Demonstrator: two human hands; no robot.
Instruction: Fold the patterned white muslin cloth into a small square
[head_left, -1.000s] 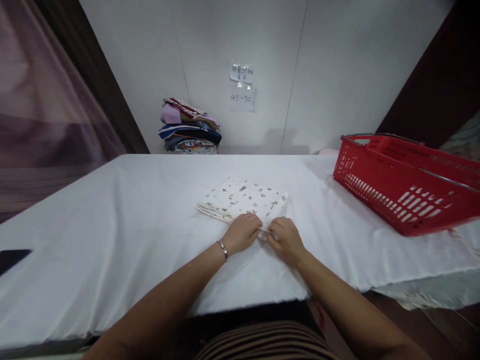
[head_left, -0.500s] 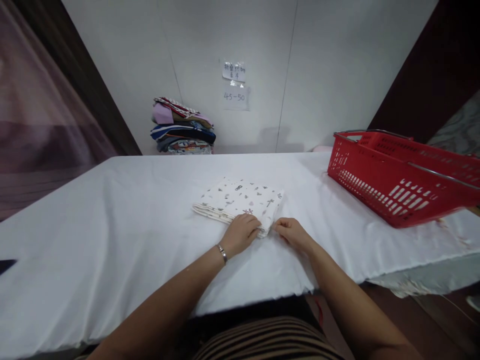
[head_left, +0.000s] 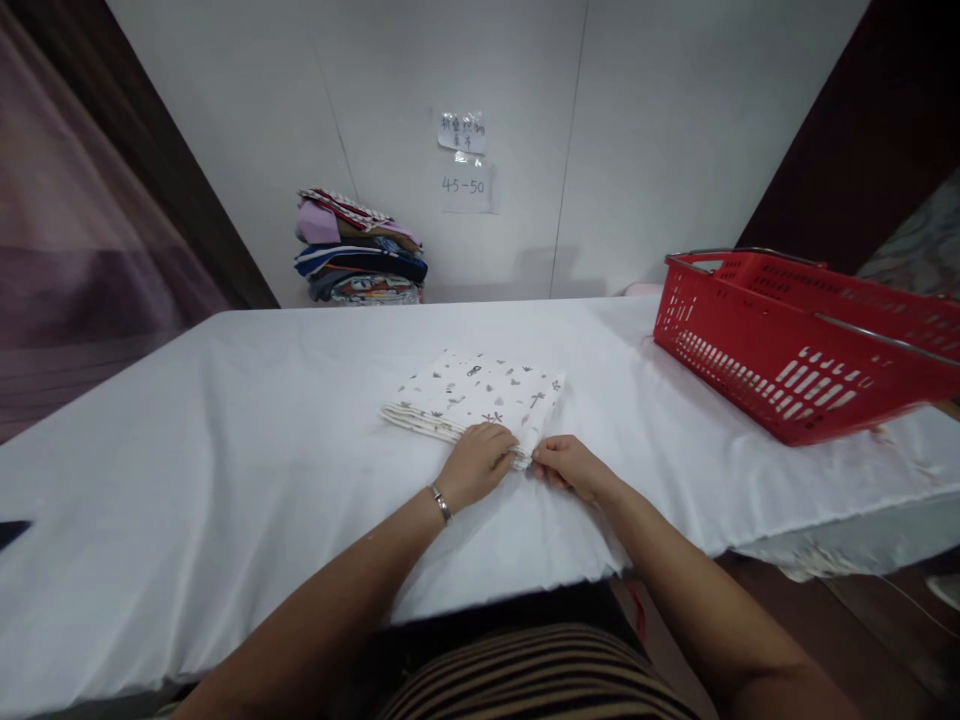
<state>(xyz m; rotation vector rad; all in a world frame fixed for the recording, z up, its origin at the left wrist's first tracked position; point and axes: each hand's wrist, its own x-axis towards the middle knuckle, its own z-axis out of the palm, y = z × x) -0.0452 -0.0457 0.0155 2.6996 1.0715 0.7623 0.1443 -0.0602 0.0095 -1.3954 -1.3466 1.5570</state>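
Note:
A folded white cloth point(head_left: 480, 388) with small grey and brown prints lies in layers on the white-covered table point(head_left: 300, 400). My left hand point(head_left: 480, 462), a silver bracelet at its wrist, rests on the near edge of the cloth close to the right corner, fingers curled over the layers. At that near right corner, my right hand point(head_left: 568, 465) pinches the cloth's edge between thumb and forefinger. The fingertips of both hands partly cover the corner.
A red plastic basket point(head_left: 795, 350) with metal handles stands at the right of the table. Behind the far edge, a stack of folded fabrics point(head_left: 360, 250) sits against the wall. Two paper signs point(head_left: 465, 160) are taped there. A sheer pinkish curtain point(head_left: 82, 230) hangs on the left.
My right hand has moved slightly left, from just beside the cloth's corner onto it. My left hand stays on the near edge. The view has shifted a little.

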